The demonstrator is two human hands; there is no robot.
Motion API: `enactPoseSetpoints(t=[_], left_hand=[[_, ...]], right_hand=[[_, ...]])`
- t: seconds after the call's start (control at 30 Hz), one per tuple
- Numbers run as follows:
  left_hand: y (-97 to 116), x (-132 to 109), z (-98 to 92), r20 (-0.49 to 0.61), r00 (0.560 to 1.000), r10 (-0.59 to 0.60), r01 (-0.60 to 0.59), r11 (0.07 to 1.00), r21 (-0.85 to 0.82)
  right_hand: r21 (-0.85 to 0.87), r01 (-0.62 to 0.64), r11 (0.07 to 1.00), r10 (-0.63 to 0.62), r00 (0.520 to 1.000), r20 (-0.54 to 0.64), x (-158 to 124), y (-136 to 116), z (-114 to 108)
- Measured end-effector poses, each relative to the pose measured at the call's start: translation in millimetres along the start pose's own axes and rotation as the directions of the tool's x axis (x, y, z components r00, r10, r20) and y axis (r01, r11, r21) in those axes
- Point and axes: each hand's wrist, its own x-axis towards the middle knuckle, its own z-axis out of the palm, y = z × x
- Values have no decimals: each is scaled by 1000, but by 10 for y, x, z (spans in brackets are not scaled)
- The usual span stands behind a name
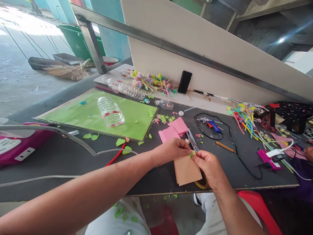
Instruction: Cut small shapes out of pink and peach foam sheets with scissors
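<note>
The dark table (pixel 158 181) is strewn with paper bits and craft tools. Near its front edge, above orange paper (pixel 187 172), the fingers of the left hand (pixel 174 149) and right hand (pixel 207 164) pinch a green scrap (pixel 191 155), probably because so small a piece needs both. Scissors (pixel 193 140) lie partly under the paper, perhaps for easy reach. The scrap looks thin and bright; its outline is hidden.
</note>
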Motion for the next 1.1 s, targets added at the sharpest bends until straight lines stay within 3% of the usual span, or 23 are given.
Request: enactPoseSetpoints(t=[0.3, 0.43, 0.53, 0.77, 1.1], left_hand=[[33, -27, 25, -35, 998, 60, -59, 998, 39], [44, -43, 22, -82, 992, 95, -106, 984, -143], [46, -45, 15, -18, 998, 62, -64, 955, -290], [37, -24, -2, 73, 995, 73, -52, 966, -254], [27, -16, -1, 34, 998, 60, -50, 970, -239]], right_hand=[[75, 25, 997, -25, 1000, 4, -5, 41, 10], [150, 106, 983, -95, 992, -80, 33, 40, -44], [212, 163, 964, -133, 980, -148, 52, -4, -86], [294, 207, 933, -166, 973, -158, 16, -70, -80], [249, 236, 939, -201, 967, -158, 14, -10, -64]])
